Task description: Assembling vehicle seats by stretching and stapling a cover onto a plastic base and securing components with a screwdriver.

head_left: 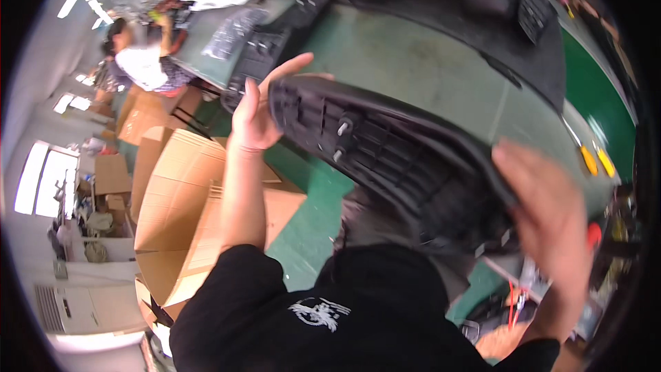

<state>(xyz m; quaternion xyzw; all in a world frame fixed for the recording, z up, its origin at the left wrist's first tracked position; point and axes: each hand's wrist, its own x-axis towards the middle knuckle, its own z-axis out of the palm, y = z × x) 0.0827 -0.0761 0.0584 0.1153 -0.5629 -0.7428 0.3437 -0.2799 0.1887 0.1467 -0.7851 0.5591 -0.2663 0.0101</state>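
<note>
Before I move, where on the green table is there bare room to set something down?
The widest bare patch of green tabletop lies beyond the raised black part, bounded by black pieces on the far side, and narrows rightward toward two yellow-handled tools. Crowded: the far side and the left, with a clear plastic bag.

right hand (547,200) blurred, left hand (257,118) partly hidden

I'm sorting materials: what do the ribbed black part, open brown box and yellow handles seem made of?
Black part: probably moulded plastic, mostly satin, judging by its ribbing.
Box: likely matte cardboard, given its brown, creased look.
Yellow handles: perhaps plastic, from their bright, even colour; finish unclear.
</note>
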